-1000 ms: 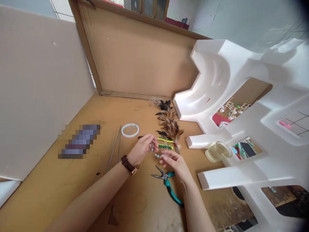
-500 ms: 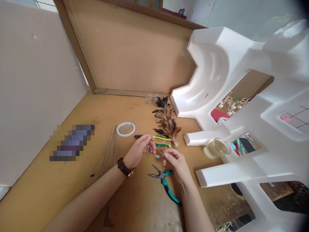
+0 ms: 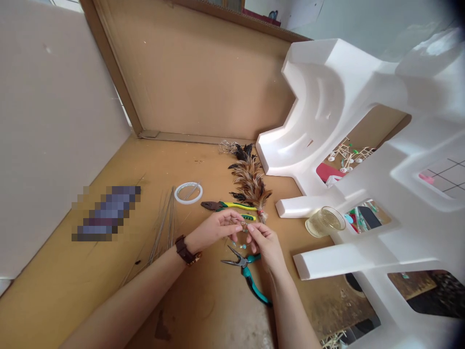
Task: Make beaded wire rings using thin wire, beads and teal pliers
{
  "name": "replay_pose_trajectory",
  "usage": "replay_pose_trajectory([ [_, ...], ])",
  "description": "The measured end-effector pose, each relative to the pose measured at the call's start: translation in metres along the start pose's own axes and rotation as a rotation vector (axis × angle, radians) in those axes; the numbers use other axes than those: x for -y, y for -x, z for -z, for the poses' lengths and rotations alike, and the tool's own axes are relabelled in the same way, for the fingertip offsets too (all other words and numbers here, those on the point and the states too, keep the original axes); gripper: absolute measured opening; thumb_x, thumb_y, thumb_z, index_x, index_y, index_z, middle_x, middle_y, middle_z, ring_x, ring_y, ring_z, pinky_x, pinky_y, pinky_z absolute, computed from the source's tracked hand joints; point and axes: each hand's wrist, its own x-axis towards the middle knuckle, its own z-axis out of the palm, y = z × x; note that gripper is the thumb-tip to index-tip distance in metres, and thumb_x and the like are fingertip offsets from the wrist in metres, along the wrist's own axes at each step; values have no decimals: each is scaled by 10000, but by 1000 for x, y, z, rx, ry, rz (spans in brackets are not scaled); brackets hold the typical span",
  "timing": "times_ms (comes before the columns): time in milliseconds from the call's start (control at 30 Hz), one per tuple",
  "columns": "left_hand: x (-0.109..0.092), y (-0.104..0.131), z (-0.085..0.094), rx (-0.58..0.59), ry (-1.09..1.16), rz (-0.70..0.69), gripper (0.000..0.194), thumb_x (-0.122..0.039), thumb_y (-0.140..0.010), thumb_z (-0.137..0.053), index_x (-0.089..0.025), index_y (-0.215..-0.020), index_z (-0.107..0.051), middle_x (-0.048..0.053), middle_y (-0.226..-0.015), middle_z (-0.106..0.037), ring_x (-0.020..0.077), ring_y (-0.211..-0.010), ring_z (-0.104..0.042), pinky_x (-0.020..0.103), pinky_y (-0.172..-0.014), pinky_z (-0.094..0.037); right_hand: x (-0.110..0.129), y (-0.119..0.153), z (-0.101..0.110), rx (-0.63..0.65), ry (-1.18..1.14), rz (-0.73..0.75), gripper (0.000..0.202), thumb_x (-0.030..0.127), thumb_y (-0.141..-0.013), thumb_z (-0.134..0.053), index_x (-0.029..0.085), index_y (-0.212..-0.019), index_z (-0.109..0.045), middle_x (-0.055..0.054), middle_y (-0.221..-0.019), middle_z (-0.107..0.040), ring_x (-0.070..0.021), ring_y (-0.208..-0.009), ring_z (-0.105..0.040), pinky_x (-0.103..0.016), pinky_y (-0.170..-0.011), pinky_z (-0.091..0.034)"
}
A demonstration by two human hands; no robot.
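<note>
Between my hands is a thin beaded wire [image 3: 243,246] with small blue and pale beads, part of it hanging below the fingers. My left hand [image 3: 225,228], with a dark watch on its wrist, pinches the wire. My right hand [image 3: 264,242] pinches it close beside the left fingertips; the exact grip is partly hidden. Just below lie needle-nose pliers [image 3: 244,264] with teal handles, their jaws apart. Behind the hands rest pliers with yellow-green handles [image 3: 232,205], partly covered by my left hand.
A bundle of brown and black feathers [image 3: 249,177] lies beyond the hands. Left of them are a white ring-shaped roll [image 3: 188,193] and several thin metal wires [image 3: 165,223]. A glass of pale liquid [image 3: 324,222] stands right, by a white moulded foam piece [image 3: 327,261]. Cardboard [image 3: 210,82] stands at the back.
My hands have come together, and the left has turned over toward the right. The beaded wire now hangs lower beneath the fingers. More of the yellow-green pliers' jaws shows.
</note>
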Motion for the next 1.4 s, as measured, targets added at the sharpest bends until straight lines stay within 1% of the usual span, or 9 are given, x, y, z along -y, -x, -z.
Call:
replay_pose_trajectory([
  [133,5,0,-6,-69,-47,-45,180,-299,-750,-609,-144,-784,-525,-28,-664,-566,67,-472,-534,208,-507,-428,-2,0,-1,-14,-9,2,270,418,-754,-614,150,-721,-606,34,-539,-562,-28,-343,-359,-186,-356,-188],
  [367,3,2,-11,-89,-23,-79,210,-299,-758,-599,-149,-878,-515,-25,-658,-581,91,-537,-576,221,-548,-453,-4,0,-2,37,10,12,276,418,-772,-587,143,-754,-602,31,-525,-590,-26,-322,-373,-166,-342,-203],
  [533,2,1,-10,-200,-27,-83,185,-278,-759,-594,-149,-807,-471,-29,-652,-585,95,-524,-591,242,-568,-472,-4,-1,-3,-78,-60,88,271,419,-760,-595,150,-777,-578,35,-536,-604,-31,-322,-386,-158,-340,-242],
  [667,2,1,-10,-157,-3,-81,187,-290,-771,-587,-136,-838,-503,-8,-667,-608,102,-571,-599,254,-603,-490,0,0,-1,-67,-1,73,280,425,-760,-592,146,-780,-579,39,-504,-585,-33,-319,-378,-158,-342,-239],
  [867,0,2,-9,-71,-81,-80,207,-332,-803,-543,-128,-834,-545,-29,-604,-551,80,-508,-550,210,-523,-460,-1,1,-3,-36,83,38,293,436,-748,-597,144,-769,-599,50,-510,-553,-27,-315,-351,-164,-334,-228],
  [967,0,2,-9,-62,-104,-77,180,-316,-804,-532,-138,-814,-515,-33,-632,-551,67,-457,-539,196,-482,-433,-3,0,-4,-69,60,50,293,439,-729,-616,149,-771,-604,52,-575,-541,-18,-330,-323,-169,-329,-213],
  [1133,4,-2,-7,-80,-104,-56,89,-227,-778,-516,-151,-770,-471,-57,-592,-526,51,-401,-512,170,-435,-393,-5,-2,-5,20,99,53,290,438,-754,-583,152,-794,-612,45,-560,-538,-27,-349,-299,-171,-341,-208],
  [1300,8,-5,4,-63,-64,9,78,-219,-775,-482,-143,-785,-495,-39,-627,-543,41,-365,-492,160,-382,-392,-6,-7,3,4,346,33,388,496,-774,-504,147,-899,-618,-35,-751,-640,-47,-355,-342,-198,-348,-277],
  [1400,11,-6,11,-6,-26,112,54,-188,-747,-484,-141,-759,-506,-48,-584,-537,43,-342,-492,151,-362,-388,-4,-14,6,-156,829,108,341,442,-820,-447,180,-952,-620,-65,-894,-654,-107,-494,-505,-237,-476,-393],
])
